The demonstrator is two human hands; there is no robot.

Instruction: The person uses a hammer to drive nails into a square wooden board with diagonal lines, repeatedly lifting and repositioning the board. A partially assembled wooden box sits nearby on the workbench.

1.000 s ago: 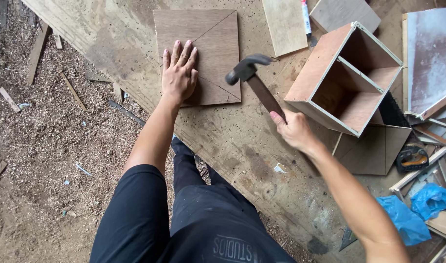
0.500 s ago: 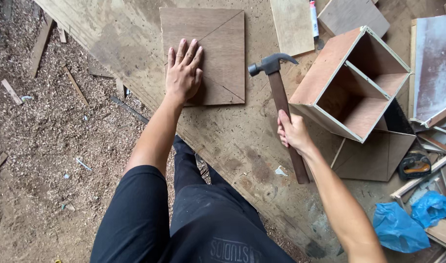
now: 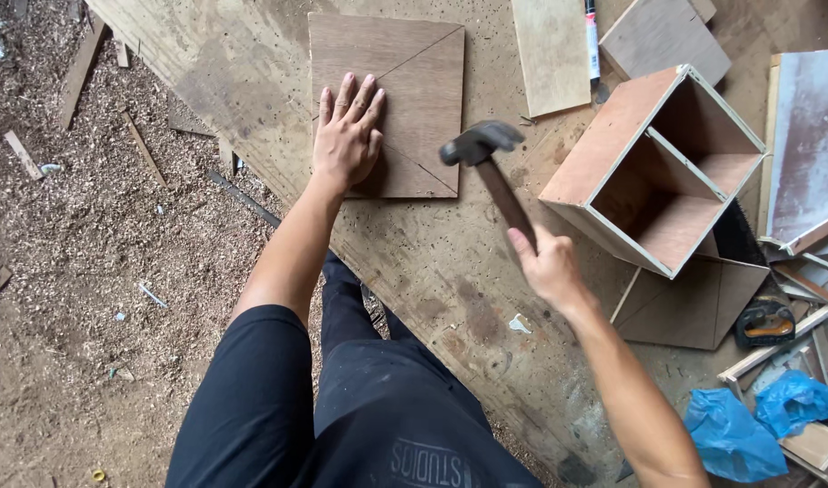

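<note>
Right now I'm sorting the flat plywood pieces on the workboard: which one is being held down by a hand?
The square brown plywood panel with diagonal seams; the left hand lies flat on it, unlike the bare pale rectangular board.

We've got one cam, on our head. It looks straight down, pretty close, at the big wood board.

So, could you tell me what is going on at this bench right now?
A person is working at a large plywood sheet over a sawdust-covered floor. Their left hand lies flat on a square wooden panel marked with diagonal lines, pinning it down. Their right hand grips a hammer by the handle, its head raised beside the panel's right edge and blurred. An open wooden box with a divider sits to the right, with loose boards and blue plastic bags around.
</note>
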